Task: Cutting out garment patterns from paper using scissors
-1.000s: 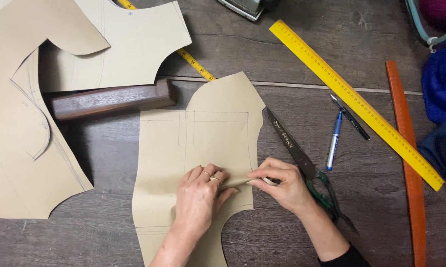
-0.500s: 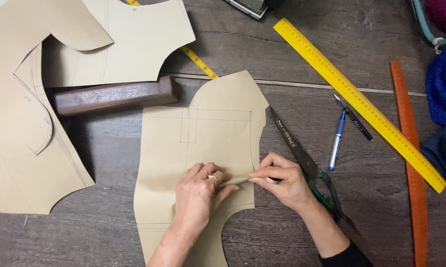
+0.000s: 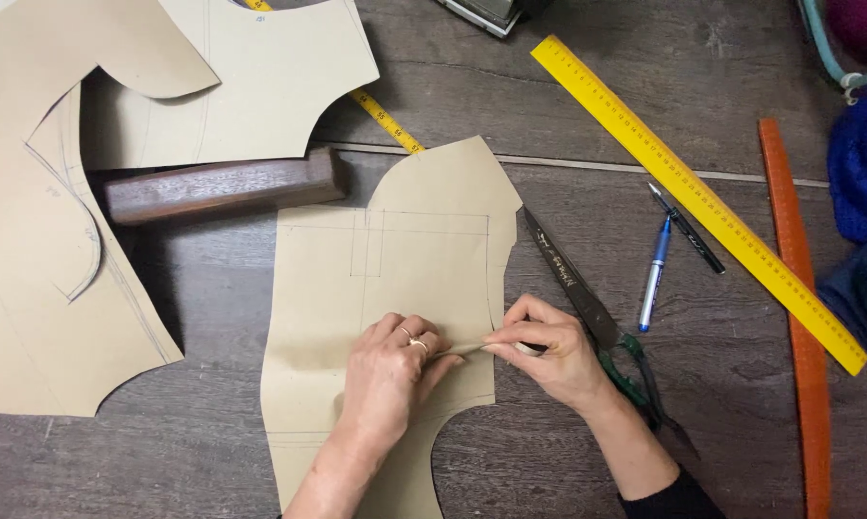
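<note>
Head view — left hand (image 3: 390, 370) rests flat, released, on the tan curved paper pattern piece (image 3: 395, 259); right hand (image 3: 549, 351) pinches a thin beige strip (image 3: 467, 349) — green-handled scissors (image 3: 597, 322) just beside it.

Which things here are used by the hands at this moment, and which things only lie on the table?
In use:
left hand, flat on the paper pattern piece
right hand, pinching a small pale strip on that piece

Lying about:
scissors
yellow ruler
blue pen
black pen
wooden block
orange strip
</note>
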